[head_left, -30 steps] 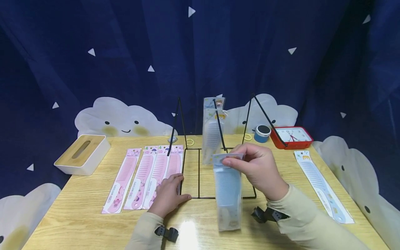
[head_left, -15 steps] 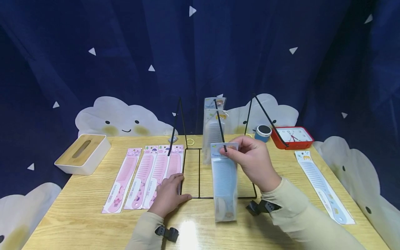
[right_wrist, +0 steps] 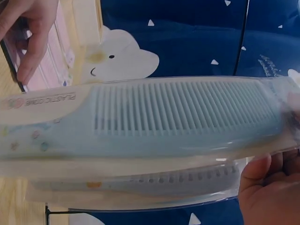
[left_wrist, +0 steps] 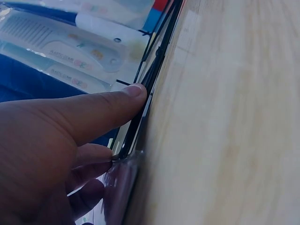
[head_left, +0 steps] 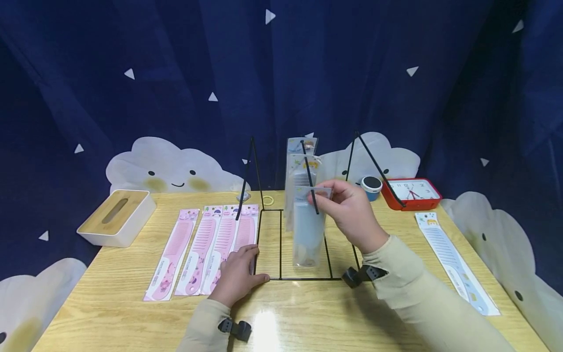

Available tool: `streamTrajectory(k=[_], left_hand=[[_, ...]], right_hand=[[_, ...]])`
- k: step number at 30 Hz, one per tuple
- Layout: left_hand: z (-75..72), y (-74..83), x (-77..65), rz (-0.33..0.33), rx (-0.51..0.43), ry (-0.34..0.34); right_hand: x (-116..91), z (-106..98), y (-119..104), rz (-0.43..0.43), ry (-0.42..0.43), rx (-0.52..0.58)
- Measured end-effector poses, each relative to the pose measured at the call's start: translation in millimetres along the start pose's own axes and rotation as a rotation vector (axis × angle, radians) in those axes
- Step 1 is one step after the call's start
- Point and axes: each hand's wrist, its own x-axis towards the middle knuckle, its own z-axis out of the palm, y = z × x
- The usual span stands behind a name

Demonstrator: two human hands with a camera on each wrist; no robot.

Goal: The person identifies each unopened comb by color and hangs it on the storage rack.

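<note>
My right hand (head_left: 352, 212) pinches the clear header of a packaged light-blue comb (head_left: 308, 234), holding it upright at the middle hook of a black wire rack (head_left: 303, 279). The hook's tip sticks out in front of the header. Behind it, more packaged blue combs (head_left: 301, 168) hang on the same hook. In the right wrist view the held comb (right_wrist: 183, 108) spans the picture, its teeth visible through the plastic. My left hand (head_left: 239, 274) rests at the rack's front left corner, its thumb (left_wrist: 112, 110) on the black base wire and its fingers beside the pink packets.
Several packaged pink combs (head_left: 173, 254) lie left of the rack. Another packaged blue comb (head_left: 455, 264) lies at the right. A tissue box (head_left: 116, 217), a small blue speaker (head_left: 371, 188), a red clock (head_left: 411, 194) and a yellow ring (head_left: 268, 200) stand or lie around the rack.
My right hand has carried the packaged blue comb away from me and up to the middle hook, whose tip now shows in front of it. The left hand has stayed still.
</note>
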Motion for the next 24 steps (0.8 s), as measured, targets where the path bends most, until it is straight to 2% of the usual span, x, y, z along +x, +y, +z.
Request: streamTrajectory(k=[12, 19, 24], left_hand=[[-0.4, 0.5, -0.5, -0.002, -0.003, -0.004], [-0.6, 1.1, -0.6, -0.002, -0.005, -0.005], [-1.7, 2.0, -0.6, 0.005, 0.0, -0.002]], right_hand=[[25.7, 0.2, 12.7, 0.052, -0.006, 0.047], [27.2, -1.7, 15.6, 0.067, -0.032, 0.025], [24.1, -9.4, 28.6, 0.063, -0.038, -0.03]])
